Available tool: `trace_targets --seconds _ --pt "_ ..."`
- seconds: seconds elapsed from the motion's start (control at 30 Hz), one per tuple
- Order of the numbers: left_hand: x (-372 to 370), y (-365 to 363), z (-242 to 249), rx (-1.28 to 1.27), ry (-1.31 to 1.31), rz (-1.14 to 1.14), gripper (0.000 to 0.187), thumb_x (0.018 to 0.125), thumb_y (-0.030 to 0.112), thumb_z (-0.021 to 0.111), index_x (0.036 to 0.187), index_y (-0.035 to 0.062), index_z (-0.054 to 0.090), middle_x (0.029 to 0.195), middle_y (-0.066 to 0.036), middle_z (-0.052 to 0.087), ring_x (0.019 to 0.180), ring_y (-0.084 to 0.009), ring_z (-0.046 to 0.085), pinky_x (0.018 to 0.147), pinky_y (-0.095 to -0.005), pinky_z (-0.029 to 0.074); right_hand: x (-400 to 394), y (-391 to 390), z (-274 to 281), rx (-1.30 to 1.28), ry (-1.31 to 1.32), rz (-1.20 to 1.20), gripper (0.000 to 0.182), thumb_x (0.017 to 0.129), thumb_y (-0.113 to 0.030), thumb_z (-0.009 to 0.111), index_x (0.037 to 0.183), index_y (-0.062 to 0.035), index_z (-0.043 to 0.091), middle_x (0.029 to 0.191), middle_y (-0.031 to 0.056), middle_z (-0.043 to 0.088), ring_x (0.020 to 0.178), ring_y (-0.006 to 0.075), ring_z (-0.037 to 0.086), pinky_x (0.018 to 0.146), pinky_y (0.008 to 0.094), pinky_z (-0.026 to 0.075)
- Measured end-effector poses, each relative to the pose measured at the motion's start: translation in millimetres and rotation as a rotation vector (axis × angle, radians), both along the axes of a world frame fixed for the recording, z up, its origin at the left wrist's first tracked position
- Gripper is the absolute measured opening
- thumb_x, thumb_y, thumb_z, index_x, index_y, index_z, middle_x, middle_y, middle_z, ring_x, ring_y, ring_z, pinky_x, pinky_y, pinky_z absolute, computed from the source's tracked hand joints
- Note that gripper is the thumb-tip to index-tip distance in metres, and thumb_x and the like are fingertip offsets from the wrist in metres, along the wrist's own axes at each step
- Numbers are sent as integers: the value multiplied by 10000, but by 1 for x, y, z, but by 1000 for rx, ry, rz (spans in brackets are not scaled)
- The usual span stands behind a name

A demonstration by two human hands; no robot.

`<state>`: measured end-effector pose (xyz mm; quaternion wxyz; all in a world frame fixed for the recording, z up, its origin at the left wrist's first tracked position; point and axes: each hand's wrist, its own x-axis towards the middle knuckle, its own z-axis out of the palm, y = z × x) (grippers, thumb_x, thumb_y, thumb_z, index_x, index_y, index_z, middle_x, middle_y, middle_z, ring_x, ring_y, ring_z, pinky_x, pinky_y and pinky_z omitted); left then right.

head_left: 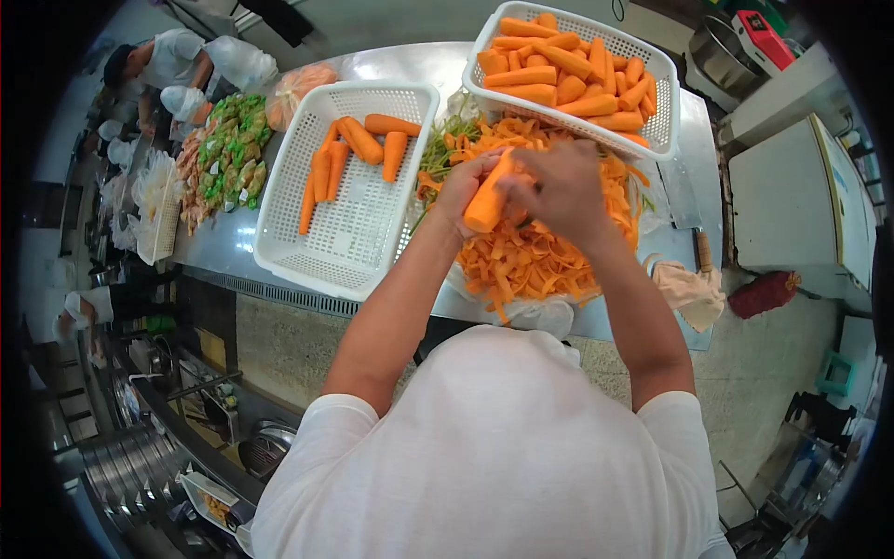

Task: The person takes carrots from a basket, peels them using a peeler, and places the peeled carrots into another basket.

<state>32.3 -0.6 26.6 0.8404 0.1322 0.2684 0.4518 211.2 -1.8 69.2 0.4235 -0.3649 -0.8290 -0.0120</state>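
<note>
My left hand point(458, 194) is closed around a peeled-looking orange carrot point(486, 203), held tilted with its thick end toward me. My right hand point(563, 186) is over the carrot's upper part, blurred by motion, its fingers curled. Whatever it grips is hidden. Under both hands lies a heap of carrot peelings point(533, 265) on clear plastic, with green stems point(436, 156) at its left side. To the left, a white perforated basket point(349, 238) holds several carrots point(361, 142). At the upper right, another white basket point(568, 114) is piled with carrots point(559, 61).
A cleaver point(683, 200) and a crumpled cloth point(689, 291) lie along the metal table's right side. Green and brown packets point(233, 154) are heaped at left, beside a plastic bag point(296, 93). Other people point(172, 61) stand at the far left. A red scale point(764, 42) is at upper right.
</note>
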Motion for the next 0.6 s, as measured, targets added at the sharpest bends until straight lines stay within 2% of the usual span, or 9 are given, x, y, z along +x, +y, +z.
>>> trace_targets --seconds 0.07,0.13,0.2,0.23,0.3,0.33,0.47,0.53,0.6 --pt "2 3 1 -70 -41 33 350 1030 165 453 1354 45 512 1103 -118 672 802 -268 726 707 -455 645 -14 -1 -1 26 -3 53 325 893 -483 710 843 -163 732 633 11 646 630 242 619 758 415 426" --pt "-6 -2 -2 -1 60 -123 357 1030 184 444 1355 57 518 1067 -119 675 854 -233 723 671 -368 650 -10 9 -8 49 -9 104 325 898 -484 708 854 -163 738 638 10 655 629 241 623 758 414 429" --pt "-17 3 -25 82 11 -206 356 1031 191 452 1357 65 520 1061 -114 673 835 -222 716 667 -368 648 15 49 -18 -55 -156 -167 313 875 -475 728 909 -165 758 689 21 676 678 232 636 764 412 436" --pt "-18 3 -25 162 -40 -282 355 1032 197 459 1359 73 522 1055 -110 671 816 -211 708 663 -368 646 25 51 -18 -56 -156 -170 313 875 -475 728 909 -165 758 689 21 676 678 232 636 764 412 436" --pt "-11 -1 -17 106 32 -197 352 1034 194 468 1355 61 523 1041 -116 674 759 -221 701 607 -369 629 35 61 -16 -208 -191 -339 322 864 -477 735 936 -164 763 724 23 692 723 225 646 769 404 440" --pt "-7 -4 -9 37 101 -105 350 1035 192 476 1351 48 525 1028 -121 677 703 -231 693 551 -370 612 29 56 -7 -206 -194 -329 322 864 -477 735 936 -164 763 724 23 692 723 225 646 769 404 440" --pt "4 -3 10 -9 93 -12 359 1042 211 476 1363 59 527 1025 -118 671 675 -217 690 531 -352 609 -4 0 10 -34 -92 -82 332 857 -489 739 906 -161 744 730 12 695 713 223 643 785 395 439" --pt "11 -3 25 -229 81 63 348 1046 216 469 1353 64 529 990 -104 670 650 -192 682 515 -323 608 -16 -7 4 55 -87 94 356 863 -480 739 1002 -153 757 657 41 637 666 246 624 770 419 430" --pt "-9 2 -13 -85 120 -76 349 1048 242 482 1351 78 534 971 -87 659 694 -189 683 524 -330 602 1 25 -13 25 -133 -25 344 867 -487 730 959 -157 750 701 32 671 685 237 637 773 417 433"
